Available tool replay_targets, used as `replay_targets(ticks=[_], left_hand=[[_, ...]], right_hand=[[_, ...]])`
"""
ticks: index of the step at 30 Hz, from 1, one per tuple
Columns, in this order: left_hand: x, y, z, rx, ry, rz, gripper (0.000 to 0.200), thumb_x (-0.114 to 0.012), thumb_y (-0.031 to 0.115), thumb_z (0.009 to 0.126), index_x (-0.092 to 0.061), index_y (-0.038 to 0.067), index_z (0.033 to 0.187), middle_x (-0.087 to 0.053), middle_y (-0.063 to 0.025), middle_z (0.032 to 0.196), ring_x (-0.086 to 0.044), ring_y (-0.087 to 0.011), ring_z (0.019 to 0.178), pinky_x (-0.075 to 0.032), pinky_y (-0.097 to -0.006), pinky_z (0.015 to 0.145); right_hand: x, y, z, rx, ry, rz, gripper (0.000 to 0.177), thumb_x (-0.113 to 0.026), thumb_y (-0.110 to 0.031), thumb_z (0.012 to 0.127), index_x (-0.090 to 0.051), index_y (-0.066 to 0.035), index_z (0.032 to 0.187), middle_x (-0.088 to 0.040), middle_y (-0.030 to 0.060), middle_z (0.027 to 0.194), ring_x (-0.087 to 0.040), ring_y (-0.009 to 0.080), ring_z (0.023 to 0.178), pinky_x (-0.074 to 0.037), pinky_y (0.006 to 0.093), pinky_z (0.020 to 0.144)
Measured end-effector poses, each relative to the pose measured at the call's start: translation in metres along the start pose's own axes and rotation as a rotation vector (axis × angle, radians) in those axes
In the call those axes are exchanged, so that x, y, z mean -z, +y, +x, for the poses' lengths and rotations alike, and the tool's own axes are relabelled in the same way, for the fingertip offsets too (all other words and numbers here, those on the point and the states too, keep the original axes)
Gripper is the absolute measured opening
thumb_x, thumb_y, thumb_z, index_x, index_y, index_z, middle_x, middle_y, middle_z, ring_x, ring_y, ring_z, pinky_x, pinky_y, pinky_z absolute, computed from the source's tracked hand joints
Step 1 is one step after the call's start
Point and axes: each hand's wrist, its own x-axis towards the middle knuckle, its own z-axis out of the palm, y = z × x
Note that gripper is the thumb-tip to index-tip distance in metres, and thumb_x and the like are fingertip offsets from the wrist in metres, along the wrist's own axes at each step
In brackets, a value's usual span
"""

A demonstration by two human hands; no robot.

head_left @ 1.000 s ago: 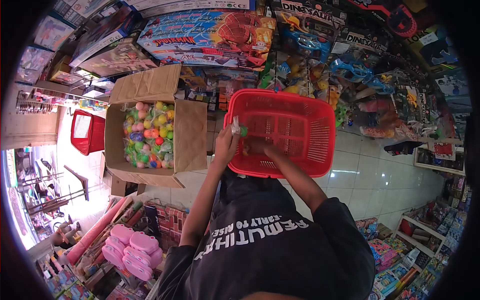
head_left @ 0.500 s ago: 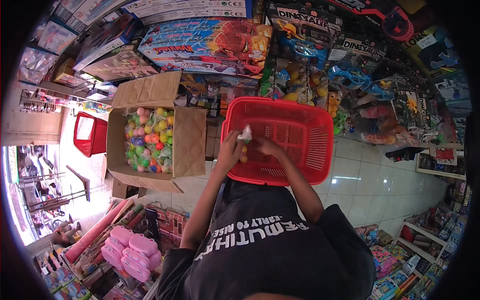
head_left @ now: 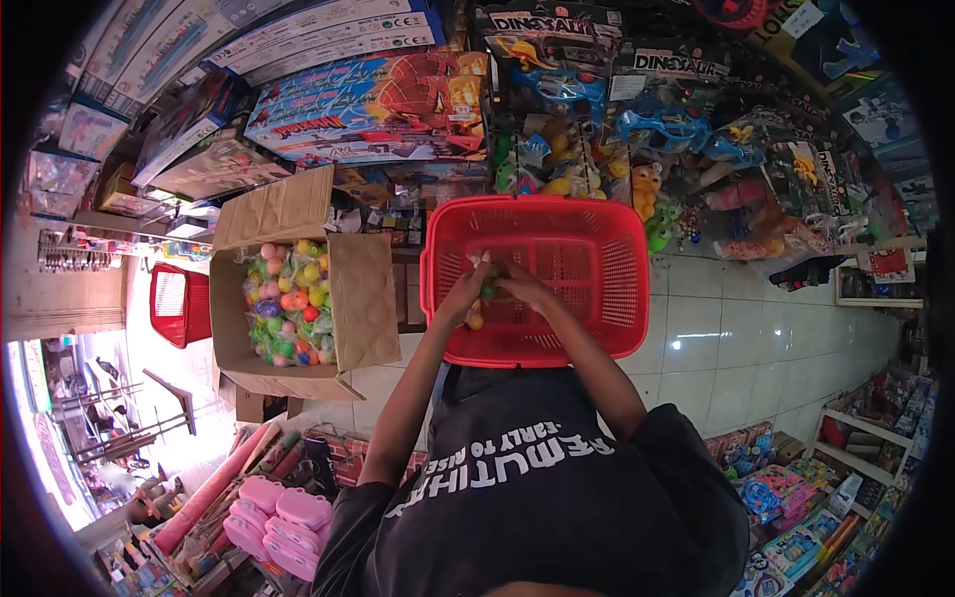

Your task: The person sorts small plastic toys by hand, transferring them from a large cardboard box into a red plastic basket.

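Holding bagged balls (head_left: 476, 320), hands (head_left: 461, 297) over red basket (head_left: 575, 261)

Your left hand (head_left: 462, 296) is closed, fingers curled; your right hand (head_left: 523, 288) sits just to its right, fingers bent toward it, both forearms (head_left: 587, 360) reaching forward and converging.

The pale, glossy tiled floor (head_left: 716, 343) spreads from my one o'clock round to two, with light reflecting off it. I see the red basket (head_left: 630, 289) at twelve and the open cardboard box (head_left: 365, 298) at ten, but I can't tell whether either rests directly on the tiles.
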Motion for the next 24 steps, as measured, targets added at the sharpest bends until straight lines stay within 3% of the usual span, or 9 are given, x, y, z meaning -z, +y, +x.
replay_targets(ticks=[3,5,8,12,14,16,19,22,24], left_hand=[[0.006,0.000,0.003,0.027,0.055,0.103,0.060,-0.039,0.052,0.090,-0.056,-0.004,0.104,-0.060,-0.0140,0.093,-0.058,-0.0187,0.083,-0.047,-0.0297,0.067],[0.018,-0.017,0.014,-0.230,0.110,0.429,0.054,-0.043,0.044,0.091,-0.053,-0.006,0.109,-0.059,-0.0196,0.103,-0.060,-0.0247,0.092,-0.047,-0.0341,0.071],[-0.002,0.054,-0.032,-0.456,0.198,0.566,0.041,-0.050,0.031,0.089,-0.052,-0.003,0.111,-0.058,-0.0214,0.102,-0.058,-0.0323,0.096,-0.045,-0.0380,0.077],[0.011,0.073,-0.056,-0.636,0.292,0.692,0.032,-0.055,0.020,0.085,-0.053,0.002,0.112,-0.055,-0.0190,0.104,-0.053,-0.0378,0.100,-0.041,-0.0394,0.086],[0.020,0.066,-0.059,-0.874,0.579,1.045,0.032,-0.057,0.014,0.082,-0.053,0.004,0.112,-0.052,-0.0173,0.107,-0.047,-0.0375,0.107,-0.036,-0.0408,0.092],[0.021,0.054,-0.061,-0.806,0.656,1.018,0.032,-0.056,0.013,0.082,-0.052,0.005,0.113,-0.051,-0.0164,0.110,-0.044,-0.0365,0.109,-0.036,-0.0406,0.093],[0.028,0.029,-0.056,-0.708,0.702,0.864,0.033,-0.055,0.010,0.083,-0.050,0.005,0.115,-0.050,-0.0161,0.113,-0.043,-0.0354,0.111,-0.035,-0.0400,0.094],[0.028,0.020,-0.053,-0.654,0.664,0.670,0.032,-0.053,0.012,0.085,-0.050,0.004,0.115,-0.051,-0.0168,0.112,-0.047,-0.0332,0.108,-0.037,-0.0381,0.093],[0.029,0.019,-0.051,-0.630,0.659,0.605,0.031,-0.053,0.014,0.086,-0.050,0.003,0.115,-0.052,-0.0171,0.111,-0.049,-0.0312,0.107,-0.038,-0.0367,0.092]], right_hand=[[0.003,0.009,0.015,-0.014,-0.010,-0.021,0.049,-0.056,-0.018,0.086,-0.034,-0.011,0.129,-0.050,0.0081,0.115,-0.056,0.0206,0.101,-0.053,0.0351,0.079],[0.007,0.023,0.030,-0.010,0.003,0.001,0.046,-0.057,-0.018,0.085,-0.038,-0.011,0.126,-0.051,0.0071,0.114,-0.056,0.0195,0.101,-0.053,0.0344,0.078],[0.014,0.042,0.056,-0.024,0.024,-0.073,0.043,-0.058,-0.017,0.083,-0.042,-0.010,0.122,-0.053,0.0058,0.110,-0.056,0.0162,0.098,-0.051,0.0318,0.076],[0.008,0.062,0.075,0.124,0.067,-0.239,0.048,-0.064,-0.015,0.076,-0.045,-0.007,0.119,-0.055,0.0069,0.107,-0.056,0.0181,0.097,-0.049,0.0317,0.076],[0.003,0.069,0.082,0.178,0.124,-0.297,0.055,-0.067,-0.013,0.072,-0.041,-0.006,0.120,-0.054,0.0083,0.108,-0.056,0.0210,0.098,-0.049,0.0334,0.078],[0.012,0.111,0.112,0.462,0.123,-0.512,0.051,-0.068,-0.012,0.070,-0.046,-0.003,0.115,-0.058,0.0090,0.099,-0.058,0.0217,0.092,-0.048,0.0335,0.077],[0.019,0.133,0.136,0.398,0.117,-0.835,0.048,-0.069,-0.015,0.069,-0.051,-0.002,0.111,-0.061,0.0109,0.092,-0.059,0.0218,0.087,-0.047,0.0351,0.073],[0.002,0.107,0.106,0.270,0.254,-0.584,0.027,-0.065,-0.018,0.072,-0.061,-0.004,0.095,-0.061,0.0070,0.083,-0.059,0.0179,0.078,-0.048,0.0311,0.068],[-0.002,0.097,0.100,0.187,0.185,-0.517,0.031,-0.067,-0.020,0.071,-0.061,-0.004,0.097,-0.063,0.0082,0.083,-0.060,0.0181,0.078,-0.048,0.0324,0.069]])
